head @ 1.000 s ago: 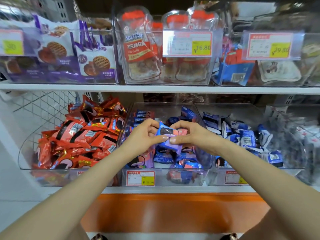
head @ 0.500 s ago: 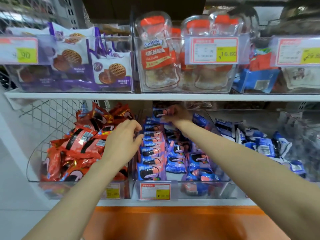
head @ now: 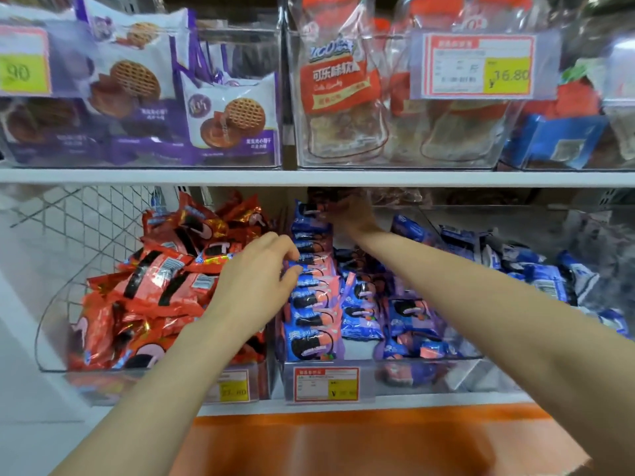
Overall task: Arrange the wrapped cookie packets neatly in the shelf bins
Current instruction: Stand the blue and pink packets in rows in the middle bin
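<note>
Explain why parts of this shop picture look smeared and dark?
Head view: motion blur smears the orange ledge and far-right packets; the right hand is dim in shadow under the shelf board; glare whitens the clear upper bin, yet the 16.80 price tag is readable.

Blue-and-pink packets are standing on edge in a tidy row along the left wall of the middle bin, with more lying jumbled toward its right. Red packets are lying heaped just left of that bin.
</note>
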A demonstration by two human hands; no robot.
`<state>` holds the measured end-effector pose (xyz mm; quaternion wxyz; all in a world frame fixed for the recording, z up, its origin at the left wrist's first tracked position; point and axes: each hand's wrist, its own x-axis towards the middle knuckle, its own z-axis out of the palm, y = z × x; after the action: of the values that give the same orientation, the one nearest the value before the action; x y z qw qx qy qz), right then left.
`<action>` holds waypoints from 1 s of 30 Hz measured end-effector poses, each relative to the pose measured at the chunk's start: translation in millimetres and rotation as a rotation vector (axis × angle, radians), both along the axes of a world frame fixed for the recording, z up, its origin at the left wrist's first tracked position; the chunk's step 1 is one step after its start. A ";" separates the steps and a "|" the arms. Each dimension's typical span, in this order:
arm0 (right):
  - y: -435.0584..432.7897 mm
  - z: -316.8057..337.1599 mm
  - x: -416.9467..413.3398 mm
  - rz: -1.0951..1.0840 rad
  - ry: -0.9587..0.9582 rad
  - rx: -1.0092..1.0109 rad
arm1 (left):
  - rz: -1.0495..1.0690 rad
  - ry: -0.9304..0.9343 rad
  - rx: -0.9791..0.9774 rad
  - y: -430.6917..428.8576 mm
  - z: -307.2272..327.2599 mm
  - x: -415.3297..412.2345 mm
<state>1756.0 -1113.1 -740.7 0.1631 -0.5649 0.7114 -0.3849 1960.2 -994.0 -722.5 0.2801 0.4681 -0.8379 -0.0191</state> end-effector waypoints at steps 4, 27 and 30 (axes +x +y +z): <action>36.8 23.8 -22.0 0.239 0.384 0.075 | -0.122 -0.040 0.035 4.1 -4.3 -9.0; 81.7 -20.6 -35.9 0.408 1.018 0.392 | -0.045 -0.044 0.068 0.1 -6.8 -28.3; 77.3 -24.8 -33.7 0.361 1.004 0.353 | -0.046 -0.041 0.071 -0.3 -7.0 -29.0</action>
<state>1722.3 -1035.8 -765.5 -0.0404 -0.7557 0.6474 0.0900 1931.2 -994.2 -729.5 0.2457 0.4584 -0.8529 -0.0456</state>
